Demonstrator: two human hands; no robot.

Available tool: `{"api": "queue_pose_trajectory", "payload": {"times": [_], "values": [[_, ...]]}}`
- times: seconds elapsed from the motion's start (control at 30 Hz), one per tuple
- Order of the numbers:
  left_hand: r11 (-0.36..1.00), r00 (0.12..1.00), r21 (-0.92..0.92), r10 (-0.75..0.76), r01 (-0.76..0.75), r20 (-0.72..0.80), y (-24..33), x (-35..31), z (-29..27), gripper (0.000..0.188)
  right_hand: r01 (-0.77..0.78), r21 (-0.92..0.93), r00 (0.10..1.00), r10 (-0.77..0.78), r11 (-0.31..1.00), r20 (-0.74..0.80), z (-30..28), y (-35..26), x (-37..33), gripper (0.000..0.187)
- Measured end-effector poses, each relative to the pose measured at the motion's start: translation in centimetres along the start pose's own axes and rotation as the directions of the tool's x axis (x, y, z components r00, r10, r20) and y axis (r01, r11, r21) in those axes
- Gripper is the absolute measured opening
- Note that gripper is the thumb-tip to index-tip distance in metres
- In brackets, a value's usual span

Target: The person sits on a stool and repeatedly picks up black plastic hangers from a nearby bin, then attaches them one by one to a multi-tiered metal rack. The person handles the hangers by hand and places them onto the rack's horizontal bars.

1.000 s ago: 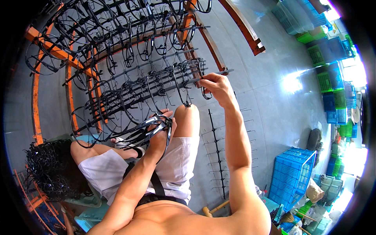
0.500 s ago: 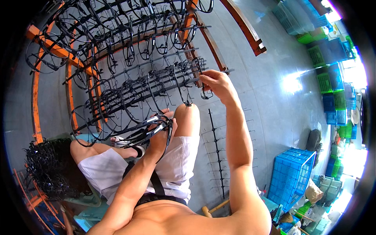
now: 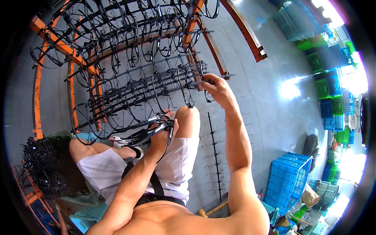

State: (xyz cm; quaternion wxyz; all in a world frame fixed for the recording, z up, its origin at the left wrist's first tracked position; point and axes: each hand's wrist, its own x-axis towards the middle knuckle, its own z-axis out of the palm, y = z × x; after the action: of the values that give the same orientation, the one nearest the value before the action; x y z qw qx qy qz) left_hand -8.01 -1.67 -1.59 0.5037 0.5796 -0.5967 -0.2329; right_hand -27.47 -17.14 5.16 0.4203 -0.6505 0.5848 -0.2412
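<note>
My left hand (image 3: 161,135) is closed around a bundle of glossy black curved frames (image 3: 137,129) in front of my knee; some show light stripes. Their exact kind I cannot make out. My right hand (image 3: 219,91), arm stretched forward, pinches the upper part of a black curved frame (image 3: 207,98) beside the end of a dark rack bar (image 3: 227,76). Its lower end hangs below my fingers. Along the bars to the left hang several similar black frames (image 3: 181,84) on thin wire hooks. My fingertips partly hide where the pinched frame meets the bar.
An orange metal rack (image 3: 68,50) carries rows of black frames. On the floor lie a bar with wire prongs (image 3: 215,152) and a wooden-handled mallet (image 3: 205,212). A blue crate (image 3: 288,178) stands at right; a heap of black pieces (image 3: 43,168) fills the left.
My right hand stays at the bar's end, its fingers slightly shifted. The left hand keeps its bundle in place. The whole view has shifted slightly.
</note>
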Motion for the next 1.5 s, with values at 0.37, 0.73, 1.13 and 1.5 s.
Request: {"api": "queue_pose_trajectory", "payload": {"times": [0.37,0.73,1.13,1.5], "values": [[0.998,0.998,-0.017,-0.053,0.053,0.02,-0.4,-0.4,0.1,0.025,-0.066,-0.068,0.998,0.067,0.995,0.005,-0.6,-1.0,-0.6,0.036],[1.0,0.999,0.0,0.006,-0.006,0.033,-1.0,-0.4,0.0,0.029,0.091,-0.193,0.974,-0.127,0.977,-0.187,-1.5,0.3,1.8,0.035],[0.994,0.99,0.1,0.027,-0.041,0.136,-0.7,-1.3,-0.6,0.031,-0.075,-0.227,0.995,0.06,0.971,-0.074,-0.1,-0.8,6.0,0.046],[0.867,0.932,0.425,0.109,-0.259,0.346,-1.8,-7.5,-1.6,0.019,-0.082,-0.201,0.986,0.051,0.976,-0.156,1.2,0.3,6.2,0.043]]}}
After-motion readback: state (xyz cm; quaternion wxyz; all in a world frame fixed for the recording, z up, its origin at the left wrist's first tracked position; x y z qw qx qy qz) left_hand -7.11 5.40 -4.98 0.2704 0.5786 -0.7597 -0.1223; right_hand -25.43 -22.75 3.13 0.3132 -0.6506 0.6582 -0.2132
